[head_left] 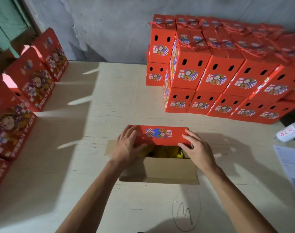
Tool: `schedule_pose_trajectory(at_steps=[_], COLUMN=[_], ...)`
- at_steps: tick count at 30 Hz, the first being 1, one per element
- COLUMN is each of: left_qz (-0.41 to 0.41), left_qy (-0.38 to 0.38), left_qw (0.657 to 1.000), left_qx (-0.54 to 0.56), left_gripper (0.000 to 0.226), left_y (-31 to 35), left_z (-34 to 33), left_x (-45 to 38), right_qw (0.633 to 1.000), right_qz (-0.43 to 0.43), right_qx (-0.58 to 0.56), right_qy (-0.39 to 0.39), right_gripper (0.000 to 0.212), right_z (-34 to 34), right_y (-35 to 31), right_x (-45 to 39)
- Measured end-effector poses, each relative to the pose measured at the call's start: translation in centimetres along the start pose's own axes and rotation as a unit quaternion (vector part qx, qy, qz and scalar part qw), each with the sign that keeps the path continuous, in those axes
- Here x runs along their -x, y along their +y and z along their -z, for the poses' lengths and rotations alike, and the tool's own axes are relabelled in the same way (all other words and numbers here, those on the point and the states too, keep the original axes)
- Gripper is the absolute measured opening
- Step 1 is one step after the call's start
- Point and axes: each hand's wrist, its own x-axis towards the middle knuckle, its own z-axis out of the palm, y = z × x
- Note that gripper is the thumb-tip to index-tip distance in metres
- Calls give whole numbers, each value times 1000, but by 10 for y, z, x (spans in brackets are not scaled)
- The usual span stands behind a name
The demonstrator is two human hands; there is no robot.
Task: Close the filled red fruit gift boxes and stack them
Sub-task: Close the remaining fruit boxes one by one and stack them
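Single head-worn view, angled forward and down, close over the table [109, 101], wide-angle

A pale desk [119, 98] is carrying an open box [160, 169], stacked red boxes [219, 78] at right, more boxes [30, 84] lining its left, and papers [291, 165].

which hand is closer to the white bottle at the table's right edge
Right. The right hand rests on the red flap's right end, on the white bottle's side; the left hand is at the flap's far end.
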Motion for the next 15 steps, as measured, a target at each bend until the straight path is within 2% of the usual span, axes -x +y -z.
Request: schedule_pose_trajectory(at_steps=[3,6,8,10,12,14,15], left_qz=[28,27,39,35,24,21,23], left_qy=[-68,-56,-54,-44,-32,-25,-23], left_qw=[996,996,996,996,997,998,998], left_qx=[-51,-64,-61,-65,-59,-51,-51], left_gripper=[50,43,41,44,45,46,46], left_y=[0,3,4,3,4,5,6], left_z=[4,9,9,7,6,6,7], left_x=[-26,-37,-36,-33,-30,-29,-29], right_qw=[995,987,978,958,934,942,963], right_qz=[30,56,66,22,-37,-87,-108], right_qx=[88,146,196,285,352,320,246], right_qy=[22,36,32,-9,-51,-41,-22], right_gripper=[40,40,48,59,62,60,60], right_z=[-1,-1,5,17,30,41,44], right_y=[0,-2,-5,-13,-20,-23,-25], right_x=[-10,-15,-18,-24,-33,-38,-39])
